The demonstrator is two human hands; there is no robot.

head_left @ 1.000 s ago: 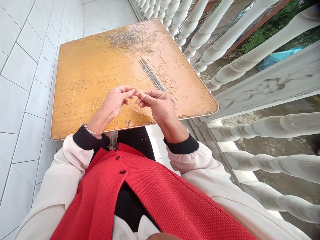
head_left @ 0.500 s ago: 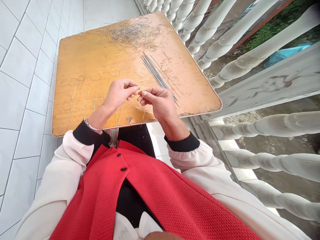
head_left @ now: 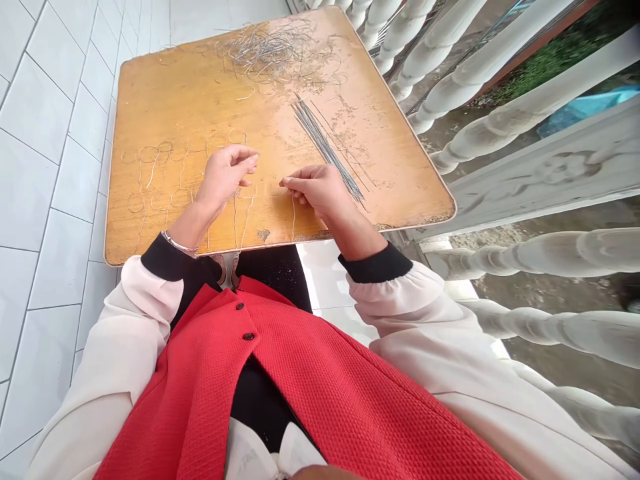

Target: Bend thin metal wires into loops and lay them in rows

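My right hand [head_left: 320, 190] is closed in a pinch over the near part of the wooden table [head_left: 165, 100]. A thin wire [head_left: 293, 217] hangs down from its fingertips toward the table's near edge. To the left, my left hand [head_left: 225, 175] is raised over the table, its thumb and forefinger pressed together. Whatever is between them is too small to make out. Beside and below the left hand lie several thin wire pieces with looped ends [head_left: 181, 198], set out in two rough rows.
A bundle of straight grey wires [head_left: 327, 150] lies right of my hands. A tangled heap of wire [head_left: 270, 50] sits at the table's far side. White balusters [head_left: 450, 87] run along the right, and a white tiled wall [head_left: 55, 147] stands on the left.
My hands, close together before, have moved apart. The left has gone left and slightly up; the right keeps its pinch with the wire hanging. The view has shifted slightly.
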